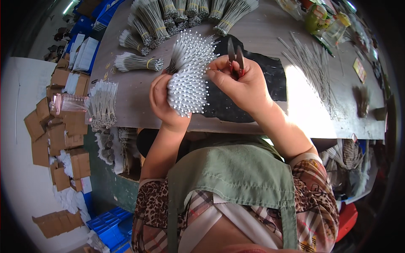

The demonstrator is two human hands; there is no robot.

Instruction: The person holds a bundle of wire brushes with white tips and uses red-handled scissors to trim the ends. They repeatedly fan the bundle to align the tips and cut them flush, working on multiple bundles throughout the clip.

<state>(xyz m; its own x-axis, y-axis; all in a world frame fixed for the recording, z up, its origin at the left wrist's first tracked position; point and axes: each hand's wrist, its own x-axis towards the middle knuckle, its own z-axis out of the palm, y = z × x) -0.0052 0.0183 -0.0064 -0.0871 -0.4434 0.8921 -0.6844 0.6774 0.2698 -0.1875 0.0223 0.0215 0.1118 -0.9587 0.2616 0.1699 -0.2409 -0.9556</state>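
Left hand (pixel 162 99): here it is, fingers curled round the side of the bundle, closed on it; the white heads hide part of my grip;
Right hand (pixel 244 84): mostly closed, with the snips tucked in it; thumb and forefinger come nearly together right at the bundle's right side; whether they pinch a single stem, I cannot tell;
Red-handled snips (pixel 236 59): blades up toward the bench's far edge, a narrow gap between them, clear of the stems;
White-tipped bundle (pixel 190 74): between my two hands, fanned wide, held above the bench (pixel 141 95) and in front of the left part of the black sheet (pixel 268 74);
Tied bundles (pixel 181 14): crowded along the far edge, yellow bands round several; one more lies by itself (pixel 137 63), left of my bundle;
Near left corner: a cluster of pale stems (pixel 102 103);
Right side: loose grey stems (pixel 310 69) strewn lengthwise, beyond the black sheet.
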